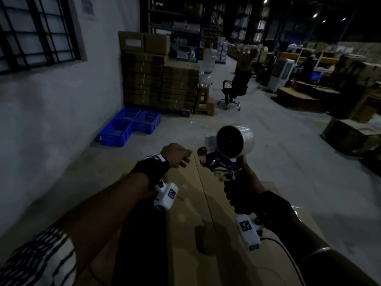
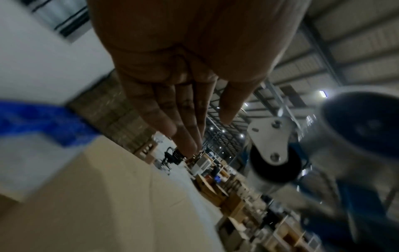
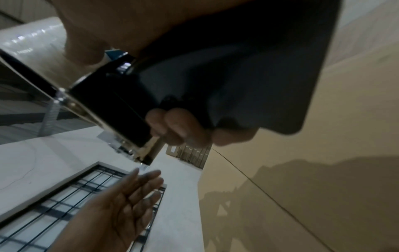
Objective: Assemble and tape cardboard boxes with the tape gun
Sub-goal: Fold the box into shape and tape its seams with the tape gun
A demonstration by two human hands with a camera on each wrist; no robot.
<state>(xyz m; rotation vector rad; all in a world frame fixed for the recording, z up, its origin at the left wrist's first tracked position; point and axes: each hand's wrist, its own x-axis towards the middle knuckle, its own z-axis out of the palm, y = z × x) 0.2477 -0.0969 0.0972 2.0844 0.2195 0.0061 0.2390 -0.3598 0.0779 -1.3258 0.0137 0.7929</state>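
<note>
A large cardboard box (image 1: 206,234) lies in front of me, flaps closed, with a seam (image 1: 204,195) running down its top. My right hand (image 1: 239,195) grips the handle of a tape gun (image 1: 222,159) held above the box, its clear tape roll (image 1: 234,140) raised toward the far end. In the right wrist view my fingers (image 3: 179,126) curl round the dark handle (image 3: 194,85). My left hand (image 1: 177,154) hovers near the box's far edge, left of the gun's front, fingers straight and holding nothing, as the left wrist view (image 2: 177,110) confirms.
Blue plastic crates (image 1: 127,129) sit on the floor by the white wall at left. Stacks of flat cardboard (image 1: 160,81) stand behind them. An office chair (image 1: 235,89) is in the aisle. More boxes (image 1: 354,137) lie at right.
</note>
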